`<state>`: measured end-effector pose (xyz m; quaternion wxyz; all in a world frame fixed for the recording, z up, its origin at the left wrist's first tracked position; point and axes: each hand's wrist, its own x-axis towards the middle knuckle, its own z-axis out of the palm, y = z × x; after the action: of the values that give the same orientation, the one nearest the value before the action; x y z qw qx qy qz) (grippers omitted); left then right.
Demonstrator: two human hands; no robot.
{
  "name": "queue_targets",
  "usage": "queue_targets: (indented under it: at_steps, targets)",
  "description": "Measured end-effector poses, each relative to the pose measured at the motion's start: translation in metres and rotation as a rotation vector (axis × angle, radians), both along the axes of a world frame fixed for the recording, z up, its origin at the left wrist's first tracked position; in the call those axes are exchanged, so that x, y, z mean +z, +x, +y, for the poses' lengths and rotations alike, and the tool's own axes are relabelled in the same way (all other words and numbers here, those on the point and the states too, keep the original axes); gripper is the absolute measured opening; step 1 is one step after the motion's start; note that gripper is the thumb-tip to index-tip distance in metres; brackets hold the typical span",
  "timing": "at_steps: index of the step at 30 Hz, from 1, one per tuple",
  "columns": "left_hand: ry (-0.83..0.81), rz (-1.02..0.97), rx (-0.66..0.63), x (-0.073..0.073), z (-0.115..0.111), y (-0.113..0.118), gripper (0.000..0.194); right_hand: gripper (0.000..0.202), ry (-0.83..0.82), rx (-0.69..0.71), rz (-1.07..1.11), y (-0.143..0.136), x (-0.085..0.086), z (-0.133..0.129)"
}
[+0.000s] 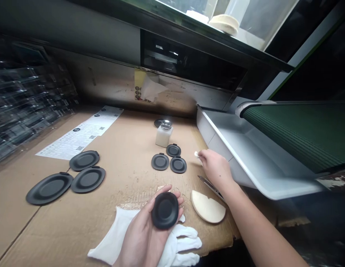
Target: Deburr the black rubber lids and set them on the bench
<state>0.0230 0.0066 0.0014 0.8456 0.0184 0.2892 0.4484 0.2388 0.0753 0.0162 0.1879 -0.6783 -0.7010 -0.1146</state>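
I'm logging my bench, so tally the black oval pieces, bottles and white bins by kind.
Black oval pieces: 8 (one on the left hand, one partly behind the bottle)
Bottle: 1
White bin: 1
Total: 10

Bench clutter, pretty standard stuff tbh
So there's a big white tray [229, 145] along the right with a green belt [294, 129] partly over it, printed sheets [78, 135] overlapping on the left, and a blurry pile of clear plastic pieces [30, 96] just beyond them. Some yellow paper [139, 79] is on the back panel [111, 79], plus a cream half-round pad [208, 207] lying near a pointed metal tool [209, 183] up front.
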Motion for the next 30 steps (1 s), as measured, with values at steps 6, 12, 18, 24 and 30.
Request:
queue_targets:
  at_steps: [6,12,18,24,30]
  targets:
    - [0.036,0.03,0.009,0.002,-0.001,0.001,0.028,0.013,-0.027,0.374,0.217,-0.046,0.024,-0.039]
    - [0.039,-0.024,0.024,-0.006,-0.001,0.001,0.022,0.018,0.024,0.545,0.164,-0.084,0.005,-0.05]
    - [0.098,0.018,-0.014,-0.006,-0.001,0.001,0.022,0.024,0.072,0.513,0.031,-0.078,0.001,-0.046]
    - [0.096,0.058,-0.021,-0.003,-0.001,0.001,0.022,0.024,0.03,0.53,0.018,-0.079,0.002,-0.042]
    - [0.12,0.041,-0.02,-0.003,-0.002,0.001,0.027,0.023,0.059,0.463,-0.083,-0.064,0.002,-0.047]
